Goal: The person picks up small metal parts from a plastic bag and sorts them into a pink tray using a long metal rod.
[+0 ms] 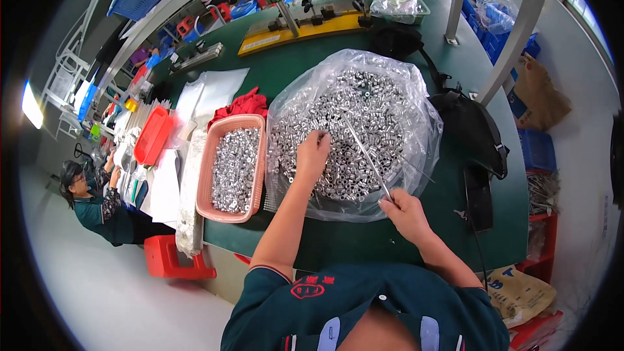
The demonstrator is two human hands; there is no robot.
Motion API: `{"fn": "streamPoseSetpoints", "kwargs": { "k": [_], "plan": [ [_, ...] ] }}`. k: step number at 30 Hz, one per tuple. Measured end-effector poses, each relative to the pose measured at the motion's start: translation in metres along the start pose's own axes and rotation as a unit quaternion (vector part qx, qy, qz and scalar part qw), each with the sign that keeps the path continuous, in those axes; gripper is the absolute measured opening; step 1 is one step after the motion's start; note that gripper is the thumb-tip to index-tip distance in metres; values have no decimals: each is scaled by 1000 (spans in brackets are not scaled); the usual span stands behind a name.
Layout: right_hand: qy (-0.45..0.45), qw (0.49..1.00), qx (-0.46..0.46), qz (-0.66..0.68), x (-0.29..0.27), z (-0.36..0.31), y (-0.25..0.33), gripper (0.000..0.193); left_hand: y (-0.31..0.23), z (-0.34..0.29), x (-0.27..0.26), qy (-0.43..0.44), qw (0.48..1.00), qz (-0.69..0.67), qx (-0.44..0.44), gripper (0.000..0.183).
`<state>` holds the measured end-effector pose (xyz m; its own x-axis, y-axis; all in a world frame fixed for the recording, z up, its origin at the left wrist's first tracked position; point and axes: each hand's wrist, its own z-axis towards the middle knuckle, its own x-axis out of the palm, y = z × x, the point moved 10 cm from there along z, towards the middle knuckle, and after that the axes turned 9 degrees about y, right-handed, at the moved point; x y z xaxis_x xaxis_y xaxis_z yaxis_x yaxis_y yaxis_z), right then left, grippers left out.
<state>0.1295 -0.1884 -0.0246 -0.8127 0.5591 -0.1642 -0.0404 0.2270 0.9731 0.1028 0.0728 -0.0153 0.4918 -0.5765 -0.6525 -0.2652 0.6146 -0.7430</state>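
A wide heap of small silvery metal sleeves (pixel 364 101) lies in an opened clear plastic bag (pixel 421 123) in front of me. My left hand (pixel 313 153) is over the heap's left side with its fingers pinched together; whether a sleeve is between them is hidden. At the bag's near right edge, my right hand (pixel 404 213) grips the lower end of a thin metal rod (pixel 368 157), which slants up and left across the heap. Left of the bag stands a pink plastic basket (pixel 200 200) full of shiny small metal pieces (pixel 235 169).
A red cloth (pixel 240 106) sits behind the basket. Black bags (pixel 471 123) lie on the green table's right, near a table-frame post (pixel 520 32). A yellow-based fixture (pixel 302 34) and a green basket (pixel 425 10) stand at the back. Another person (pixel 97 205) works at far left.
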Motion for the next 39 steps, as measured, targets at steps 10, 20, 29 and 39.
{"fn": "streamPoseSetpoints", "kwargs": {
  "k": [10, 20, 29, 39],
  "plan": [
    [103, 987, 82, 87, 14, -3, -16, 17, 30, -19, 40, 99, 364, -904, -201, 21],
    [187, 971, 77, 131, 32, -5, -13, 13, 30, -19, 35, 146, 479, -856, -132, 22],
    [201, 971, 88, 90, 27, -7, -9, 13, 31, -24, 28, 158, 584, -783, -142, 22],
    [177, 982, 50, 32, 20, -3, -5, 16, 36, -26, 26, 117, 607, -768, -168, 23]
  ]
}}
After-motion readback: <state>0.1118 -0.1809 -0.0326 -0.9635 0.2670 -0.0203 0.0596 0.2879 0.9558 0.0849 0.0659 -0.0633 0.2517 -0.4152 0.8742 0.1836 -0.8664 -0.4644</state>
